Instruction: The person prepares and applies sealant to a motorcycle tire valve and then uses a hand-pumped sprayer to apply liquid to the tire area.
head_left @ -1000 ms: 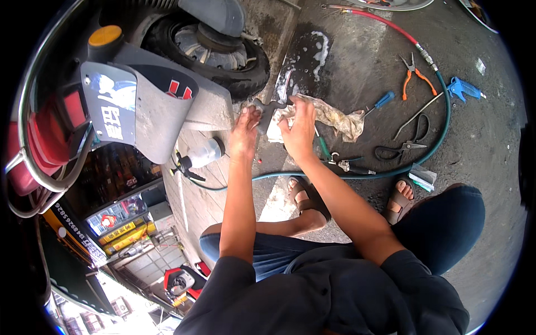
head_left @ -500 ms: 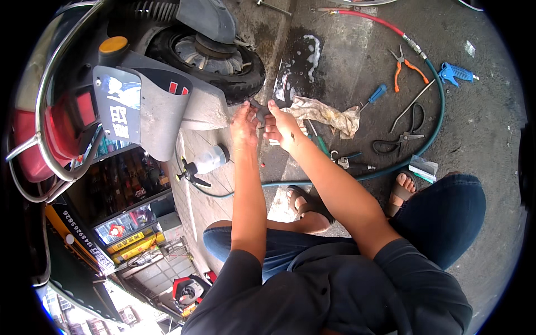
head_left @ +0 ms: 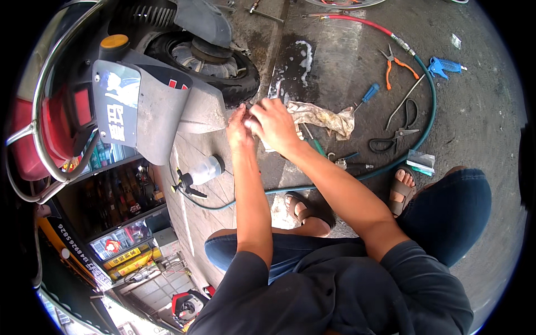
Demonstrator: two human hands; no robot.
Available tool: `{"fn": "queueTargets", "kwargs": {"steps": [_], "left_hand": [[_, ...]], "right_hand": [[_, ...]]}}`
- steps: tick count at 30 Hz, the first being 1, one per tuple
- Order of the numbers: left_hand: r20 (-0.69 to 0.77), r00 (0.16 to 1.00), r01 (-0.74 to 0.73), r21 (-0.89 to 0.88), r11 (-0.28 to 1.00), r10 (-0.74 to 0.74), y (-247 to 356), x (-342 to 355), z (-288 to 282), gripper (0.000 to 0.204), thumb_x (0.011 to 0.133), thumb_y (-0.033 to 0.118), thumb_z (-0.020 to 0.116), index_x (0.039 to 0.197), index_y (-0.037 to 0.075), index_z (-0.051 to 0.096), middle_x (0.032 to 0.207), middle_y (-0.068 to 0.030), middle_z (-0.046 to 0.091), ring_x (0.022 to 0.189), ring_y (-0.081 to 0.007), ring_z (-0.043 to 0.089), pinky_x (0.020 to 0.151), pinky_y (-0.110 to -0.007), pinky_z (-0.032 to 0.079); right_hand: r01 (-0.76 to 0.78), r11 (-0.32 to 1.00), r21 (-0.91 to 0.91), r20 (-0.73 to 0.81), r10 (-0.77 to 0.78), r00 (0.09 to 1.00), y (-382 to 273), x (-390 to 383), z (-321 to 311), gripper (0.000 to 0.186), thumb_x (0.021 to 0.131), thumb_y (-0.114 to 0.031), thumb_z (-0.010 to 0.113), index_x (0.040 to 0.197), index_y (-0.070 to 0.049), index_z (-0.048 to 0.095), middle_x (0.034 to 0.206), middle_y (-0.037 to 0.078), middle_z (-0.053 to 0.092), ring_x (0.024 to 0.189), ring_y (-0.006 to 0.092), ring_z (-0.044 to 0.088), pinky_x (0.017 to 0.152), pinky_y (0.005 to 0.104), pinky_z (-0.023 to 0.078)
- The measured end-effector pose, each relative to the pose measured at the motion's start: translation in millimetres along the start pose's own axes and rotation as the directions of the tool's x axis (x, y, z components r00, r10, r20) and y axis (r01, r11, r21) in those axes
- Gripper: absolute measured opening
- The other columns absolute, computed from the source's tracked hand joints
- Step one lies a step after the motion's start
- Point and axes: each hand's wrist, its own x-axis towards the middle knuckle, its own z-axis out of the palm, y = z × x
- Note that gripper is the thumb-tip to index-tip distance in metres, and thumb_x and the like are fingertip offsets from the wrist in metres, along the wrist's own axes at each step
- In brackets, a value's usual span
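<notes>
My left hand (head_left: pixel 239 133) is closed with its fingers curled, just below the black tyre (head_left: pixel 243 89) of a scooter lying on its side. My right hand (head_left: pixel 277 125) reaches across, its bent fingers meeting those of the left. Whatever sits between them is hidden behind my right hand. Beside the right hand a stained, crumpled rag (head_left: pixel 326 118) lies on the ground. A clear spray bottle (head_left: pixel 205 169) with a black and yellow pump head rests on its side, left of my left forearm.
Orange-handled pliers (head_left: pixel 390 67), a blue screwdriver (head_left: pixel 368 94), black scissors (head_left: pixel 397 137) and a blue air gun (head_left: pixel 445 67) lie at the right. A red and green air hose (head_left: pixel 431 111) curves around them. A grey mudguard (head_left: pixel 162 117) juts out at the left. Wet foam (head_left: pixel 306 64) spots the ground.
My right hand has turned over and moved left onto the left hand's fingers. A dark grey, bent piece that showed between both hands is now out of sight.
</notes>
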Motion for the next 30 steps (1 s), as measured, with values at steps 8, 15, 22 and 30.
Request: {"fn": "queueTargets", "kwargs": {"steps": [8,15,22,30], "left_hand": [[0.015,1.000,0.001,0.004,1.000,-0.001,-0.6,-0.1,-2.1,0.004,0.085,0.009,0.063,0.087,0.006,0.062,0.081,-0.0041,0.063,0.073,-0.0137,0.059,0.068,-0.028,0.050],[0.029,0.999,-0.029,0.005,1.000,0.029,-9.0,5.6,-7.7,0.005,0.086,0.010,0.063,0.086,0.007,0.061,0.082,-0.0033,0.062,0.071,-0.0125,0.057,0.062,-0.025,0.046],[-0.033,0.984,-0.173,-0.033,0.984,0.172,-13.3,-7.4,11.6,0.009,0.087,0.015,0.063,0.087,0.006,0.061,0.074,-0.0008,0.058,0.063,-0.0103,0.055,0.056,-0.023,0.044],[-0.015,0.997,-0.078,-0.007,0.997,0.077,-12.4,-6.1,-12.6,0.008,0.089,0.011,0.057,0.082,0.006,0.058,0.074,-0.0020,0.057,0.064,-0.0110,0.055,0.056,-0.025,0.045]], "right_hand": [[-0.086,0.993,0.085,0.062,0.080,0.995,6.2,11.4,-0.2,0.019,0.079,-0.022,0.065,0.090,-0.007,0.062,0.087,0.016,0.056,0.079,0.0327,0.058,0.067,0.0439,0.048],[-0.636,-0.368,0.679,0.734,0.355,0.578,40.1,12.0,17.3,0.022,0.093,-0.021,0.043,0.098,-0.004,0.056,0.086,0.015,0.065,0.076,0.0249,0.067,0.069,0.0337,0.055],[-0.639,0.293,0.712,0.446,0.514,0.733,26.0,11.2,2.3,0.014,0.087,-0.011,0.048,0.096,-0.009,0.057,0.094,0.013,0.061,0.088,0.0297,0.060,0.078,0.0427,0.048],[0.089,0.996,0.006,0.335,-0.086,0.938,-2.0,25.9,-31.5,0.031,0.065,-0.009,0.070,0.094,-0.013,0.060,0.099,0.011,0.050,0.097,0.0314,0.047,0.082,0.0436,0.038]]}}
